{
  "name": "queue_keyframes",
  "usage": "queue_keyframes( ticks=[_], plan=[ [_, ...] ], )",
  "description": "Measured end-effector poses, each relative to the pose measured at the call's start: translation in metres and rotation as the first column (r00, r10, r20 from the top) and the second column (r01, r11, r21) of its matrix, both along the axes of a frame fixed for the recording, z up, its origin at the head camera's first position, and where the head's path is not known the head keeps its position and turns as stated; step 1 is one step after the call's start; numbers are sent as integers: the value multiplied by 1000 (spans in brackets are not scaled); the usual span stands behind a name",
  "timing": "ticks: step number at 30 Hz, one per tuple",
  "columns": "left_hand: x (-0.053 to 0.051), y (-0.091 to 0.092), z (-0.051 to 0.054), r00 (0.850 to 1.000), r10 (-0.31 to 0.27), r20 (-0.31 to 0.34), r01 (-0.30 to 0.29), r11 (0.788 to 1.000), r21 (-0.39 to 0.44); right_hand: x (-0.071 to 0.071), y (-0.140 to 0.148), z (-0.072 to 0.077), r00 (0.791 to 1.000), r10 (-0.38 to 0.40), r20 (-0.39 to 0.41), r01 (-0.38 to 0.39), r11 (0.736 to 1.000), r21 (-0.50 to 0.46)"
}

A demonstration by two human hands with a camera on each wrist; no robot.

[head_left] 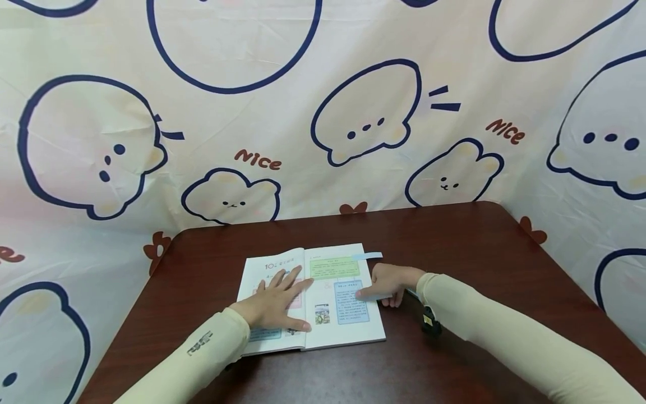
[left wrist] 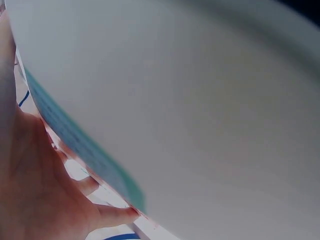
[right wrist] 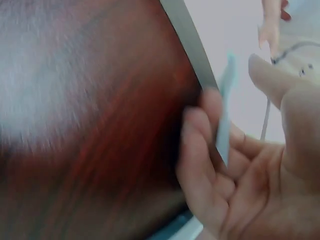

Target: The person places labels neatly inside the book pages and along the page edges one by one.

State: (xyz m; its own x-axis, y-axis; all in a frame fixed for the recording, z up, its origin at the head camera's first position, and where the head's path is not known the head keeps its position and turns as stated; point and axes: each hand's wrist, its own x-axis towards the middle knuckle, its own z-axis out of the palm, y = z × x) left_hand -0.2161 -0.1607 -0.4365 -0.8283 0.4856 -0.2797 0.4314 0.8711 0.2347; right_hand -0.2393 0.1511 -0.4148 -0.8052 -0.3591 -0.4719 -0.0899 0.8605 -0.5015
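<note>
An open book (head_left: 323,336) with printed pages lies on the table. My left hand (head_left: 275,302) rests on its left page with fingers spread, the thumb reaching over the centre fold. At the right edge is my right hand (head_left: 391,283), its thumb over the blue text box and its other fingers curled beside the edge. A light blue sticky tab (right wrist: 228,95) runs along the page between that thumb and the curled fingers. Another light blue tab (head_left: 373,256) sticks out from the upper right edge. In the left wrist view, a blurred pale page hides much of the left hand (left wrist: 45,185).
The dark brown table (head_left: 429,235) extends round the book. Behind and at both sides hangs a pale cloth (head_left: 292,123) with cartoon outlines. A black wrist device (head_left: 430,321) sits under the right sleeve.
</note>
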Motion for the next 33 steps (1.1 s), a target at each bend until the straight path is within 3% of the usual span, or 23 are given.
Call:
queue_keyframes(
  ticks=[4,7,13,18,26,30,33],
  plan=[
    [0,-2,0,1000,3,4,-3,1000,6,1,-9,-9,995,-48,-91,53,997,51],
    [-1,-2,0,1000,6,9,-7,1000,8,1,-11,-10,993,-55,-107,61,996,62],
    [-1,-2,0,1000,5,7,-5,1000,12,1,-6,-3,998,-40,-46,41,998,38],
    [-1,-1,1,1000,-2,3,2,1000,18,-1,2,3,1000,-10,27,11,999,-36],
    [0,0,1,1000,-2,4,2,1000,9,-10,11,5,987,49,151,-33,993,-111],
    [0,0,3,1000,2,5,-2,1000,6,-9,10,4,990,40,134,-30,997,-74],
    [0,0,3,1000,3,9,-3,1000,3,-6,4,2,997,12,71,-11,1000,-15]
  ],
)
